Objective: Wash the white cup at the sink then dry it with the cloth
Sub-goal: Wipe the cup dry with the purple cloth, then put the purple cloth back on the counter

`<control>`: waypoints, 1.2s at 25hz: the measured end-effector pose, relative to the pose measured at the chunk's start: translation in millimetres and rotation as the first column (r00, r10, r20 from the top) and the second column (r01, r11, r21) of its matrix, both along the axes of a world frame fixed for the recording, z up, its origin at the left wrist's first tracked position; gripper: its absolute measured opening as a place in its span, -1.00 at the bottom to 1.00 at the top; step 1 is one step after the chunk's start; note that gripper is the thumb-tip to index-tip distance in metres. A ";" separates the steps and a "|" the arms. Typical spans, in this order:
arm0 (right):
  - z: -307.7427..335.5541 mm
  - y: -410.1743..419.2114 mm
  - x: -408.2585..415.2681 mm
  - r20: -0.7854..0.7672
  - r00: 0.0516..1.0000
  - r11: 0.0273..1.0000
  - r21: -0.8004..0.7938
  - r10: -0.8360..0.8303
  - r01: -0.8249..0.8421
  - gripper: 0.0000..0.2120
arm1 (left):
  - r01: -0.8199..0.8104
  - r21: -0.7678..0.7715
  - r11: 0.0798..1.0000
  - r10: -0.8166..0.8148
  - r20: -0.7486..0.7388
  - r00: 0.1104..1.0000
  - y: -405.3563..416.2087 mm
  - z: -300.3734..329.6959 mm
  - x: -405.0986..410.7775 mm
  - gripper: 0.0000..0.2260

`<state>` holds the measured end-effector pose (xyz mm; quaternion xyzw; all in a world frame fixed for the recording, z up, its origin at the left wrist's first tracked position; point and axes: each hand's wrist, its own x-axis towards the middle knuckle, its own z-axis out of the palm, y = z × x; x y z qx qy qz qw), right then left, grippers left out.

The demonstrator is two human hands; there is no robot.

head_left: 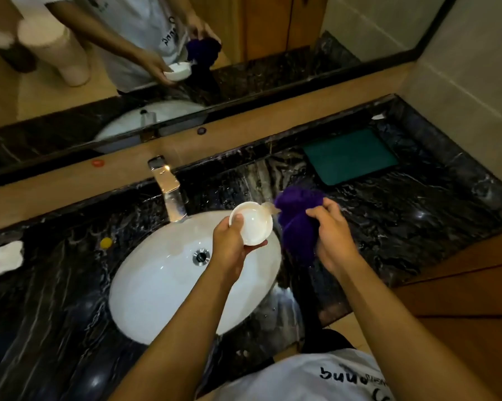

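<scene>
My left hand holds the white cup over the right side of the white oval sink, thumb on its rim, the opening facing up toward me. My right hand grips a bunched purple cloth just to the right of the cup, above the dark marble counter. The cloth's upper edge is close to the cup's handle side; I cannot tell if they touch. No water is seen running from the chrome faucet.
A green mat lies on the counter at the back right. A crumpled white item sits at the far left, a small yellow object near the sink's left rim. A mirror runs along the back wall.
</scene>
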<state>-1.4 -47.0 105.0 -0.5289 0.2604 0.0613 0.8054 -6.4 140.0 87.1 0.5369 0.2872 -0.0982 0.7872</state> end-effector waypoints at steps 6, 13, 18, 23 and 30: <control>-10.7 -89.2 75.0 0.131 0.991 1.000 0.015 -0.027 0.025 -0.65 | 0.050 0.064 0.997 -0.048 -0.032 0.998 -91.3 -1.3 80.4 -0.76; -38.9 -225.2 212.3 0.130 0.992 0.962 -0.271 0.009 0.027 -0.38 | 0.035 0.071 0.997 -0.028 -0.087 0.996 -209.0 -29.6 202.4 -0.71; -63.0 -280.5 297.1 0.074 0.995 0.788 -0.615 0.069 -0.009 -0.39 | 0.028 0.048 0.998 -0.021 -0.145 0.989 -243.7 -53.5 243.1 -0.89; -85.7 -292.7 332.3 -0.095 0.967 0.450 -0.871 0.238 -0.196 -0.43 | 0.039 0.078 0.996 -0.024 -0.188 0.982 -251.9 -62.5 258.4 -0.86; -91.4 -246.4 295.8 -0.073 0.838 0.543 -0.731 0.540 -0.413 -0.71 | 0.034 0.022 0.999 -0.029 -0.195 0.980 -257.7 -65.6 272.0 -0.85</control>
